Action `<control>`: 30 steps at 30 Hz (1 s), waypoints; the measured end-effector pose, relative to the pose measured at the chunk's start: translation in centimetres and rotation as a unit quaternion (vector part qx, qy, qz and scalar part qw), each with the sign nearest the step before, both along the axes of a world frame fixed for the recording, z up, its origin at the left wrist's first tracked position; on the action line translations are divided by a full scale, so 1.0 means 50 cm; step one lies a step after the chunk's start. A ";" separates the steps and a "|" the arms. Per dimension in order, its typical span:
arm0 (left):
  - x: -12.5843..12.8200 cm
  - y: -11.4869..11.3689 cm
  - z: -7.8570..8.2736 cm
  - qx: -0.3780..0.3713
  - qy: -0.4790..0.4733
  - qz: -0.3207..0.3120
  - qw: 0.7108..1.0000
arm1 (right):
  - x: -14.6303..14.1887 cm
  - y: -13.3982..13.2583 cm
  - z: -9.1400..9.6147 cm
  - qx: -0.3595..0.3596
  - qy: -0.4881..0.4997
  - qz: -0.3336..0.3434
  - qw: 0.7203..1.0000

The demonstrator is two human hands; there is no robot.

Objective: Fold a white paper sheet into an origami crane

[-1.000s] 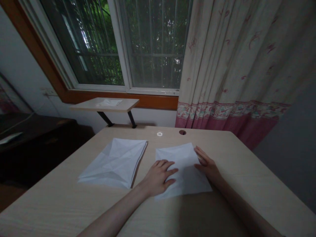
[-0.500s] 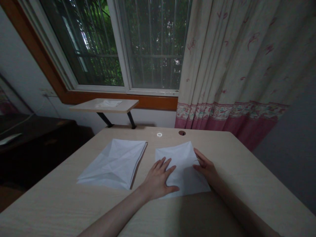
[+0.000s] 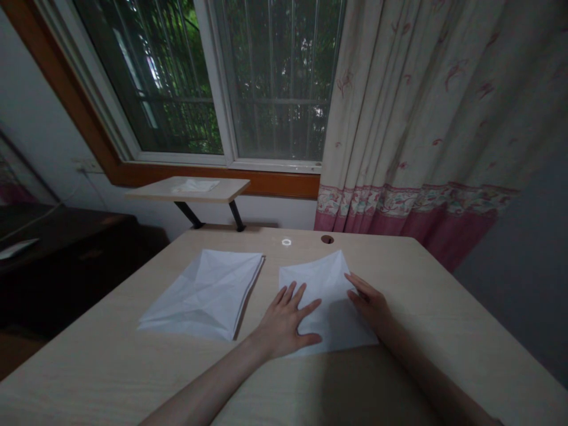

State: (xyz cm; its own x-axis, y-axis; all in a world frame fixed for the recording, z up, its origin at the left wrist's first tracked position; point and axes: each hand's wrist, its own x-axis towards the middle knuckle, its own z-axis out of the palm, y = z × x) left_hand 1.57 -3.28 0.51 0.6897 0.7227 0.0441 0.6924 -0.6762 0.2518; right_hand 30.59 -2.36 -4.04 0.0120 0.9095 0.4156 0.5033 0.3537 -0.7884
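A thin white folded sheet, paper or cloth I cannot tell, lies in front of me on the table. My left hand rests flat on its left part, fingers spread. At the sheet's right edge is my right hand, thumb and forefinger close together on that edge, which looks slightly raised near the far corner. Beside it, to the left, a stack of similar white sheets shows crossing creases and layered edges.
The pale wooden table has a round cable hole and a bright ring-shaped spot at the back. A raised side shelf holds another white piece. Behind are a barred window and a curtain; a dark desk stands left.
My right hand's fingers have shifted slightly left along the sheet's edge, and the far corner sits a little higher. My left hand stays nearly in place.
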 end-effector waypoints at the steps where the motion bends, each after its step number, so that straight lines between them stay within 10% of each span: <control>1: -0.001 0.000 0.000 -0.001 0.000 -0.004 1.000 | -0.001 -0.001 0.000 0.002 -0.010 -0.001 1.000; 30: -0.001 -0.001 -0.010 0.021 0.007 0.019 1.000 | -0.034 -0.042 0.032 0.007 -0.137 0.075 0.988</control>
